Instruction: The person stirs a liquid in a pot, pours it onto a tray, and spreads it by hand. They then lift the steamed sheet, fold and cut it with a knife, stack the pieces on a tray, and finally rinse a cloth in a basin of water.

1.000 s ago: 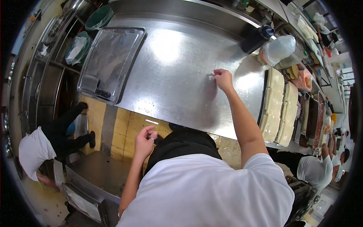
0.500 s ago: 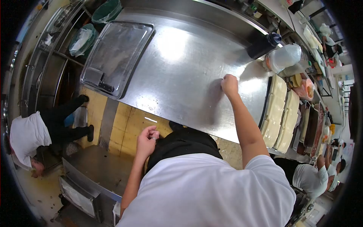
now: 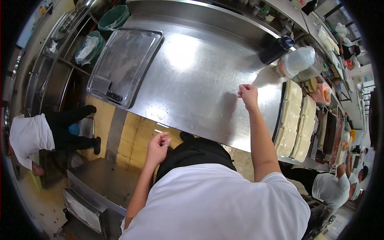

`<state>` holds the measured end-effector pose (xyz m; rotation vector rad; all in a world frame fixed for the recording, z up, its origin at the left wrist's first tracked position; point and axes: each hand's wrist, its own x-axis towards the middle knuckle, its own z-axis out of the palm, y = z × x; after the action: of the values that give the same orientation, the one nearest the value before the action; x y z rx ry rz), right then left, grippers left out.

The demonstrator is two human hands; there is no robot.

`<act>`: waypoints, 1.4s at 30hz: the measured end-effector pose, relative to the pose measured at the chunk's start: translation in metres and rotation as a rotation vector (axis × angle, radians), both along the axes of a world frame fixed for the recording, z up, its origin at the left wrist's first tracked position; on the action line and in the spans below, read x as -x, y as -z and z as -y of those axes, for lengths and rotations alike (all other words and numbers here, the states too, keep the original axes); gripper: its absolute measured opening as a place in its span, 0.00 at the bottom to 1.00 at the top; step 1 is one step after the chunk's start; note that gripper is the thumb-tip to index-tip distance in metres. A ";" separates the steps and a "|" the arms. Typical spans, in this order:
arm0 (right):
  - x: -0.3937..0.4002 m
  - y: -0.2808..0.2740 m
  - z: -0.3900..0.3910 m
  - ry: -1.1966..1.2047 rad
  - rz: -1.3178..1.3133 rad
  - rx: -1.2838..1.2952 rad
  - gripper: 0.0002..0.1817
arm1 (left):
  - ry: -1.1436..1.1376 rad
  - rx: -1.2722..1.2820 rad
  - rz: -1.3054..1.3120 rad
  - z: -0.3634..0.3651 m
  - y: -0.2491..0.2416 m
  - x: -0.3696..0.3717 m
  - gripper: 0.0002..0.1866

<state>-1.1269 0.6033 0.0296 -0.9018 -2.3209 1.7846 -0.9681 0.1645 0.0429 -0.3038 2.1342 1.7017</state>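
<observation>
Over the right part of the steel table (image 3: pixel 192 88), my right hand (image 3: pixel 248 95) is curled closed; whatever its fingers hold, if anything, is too small to make out. My left hand (image 3: pixel 159 149) hangs beyond the table's near edge, above the yellow floor, its fingers curled in and a ring showing; its grip is hidden. To the right of my right hand lie long trays of pale dough (image 3: pixel 290 118). A clear lidded tray (image 3: pixel 127 64) stands at the table's left end, with a cleaver (image 3: pixel 101 87) on it.
A black bottle (image 3: pixel 276 50) and a bagged container (image 3: pixel 297 62) stand at the back right. Green bins (image 3: pixel 114 18) are past the table's left end. One person (image 3: pixel 32 134) bends at the left; others (image 3: pixel 330 188) work at the right.
My right hand has moved slightly right and toward me, away from its shadow on the table. My left hand has barely shifted. The view has tilted slightly.
</observation>
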 end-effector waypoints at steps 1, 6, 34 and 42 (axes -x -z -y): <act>0.008 0.007 0.000 -0.052 0.030 -0.161 0.11 | 0.007 0.002 -0.004 -0.002 -0.003 0.001 0.18; 0.020 0.047 0.000 -0.516 -0.035 -0.908 0.13 | 0.017 0.047 -0.011 -0.004 -0.006 -0.001 0.17; -0.057 0.058 0.265 -0.871 0.933 1.343 0.09 | -0.350 0.058 -0.152 0.041 -0.013 -0.027 0.15; 0.132 -0.097 0.529 -0.754 0.262 0.950 0.14 | -0.672 0.025 -0.115 0.081 -0.018 -0.090 0.14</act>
<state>-1.2585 0.0747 0.1269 -0.2618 -2.0090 3.4020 -0.8782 0.0837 0.0606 -1.0493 2.2891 2.0711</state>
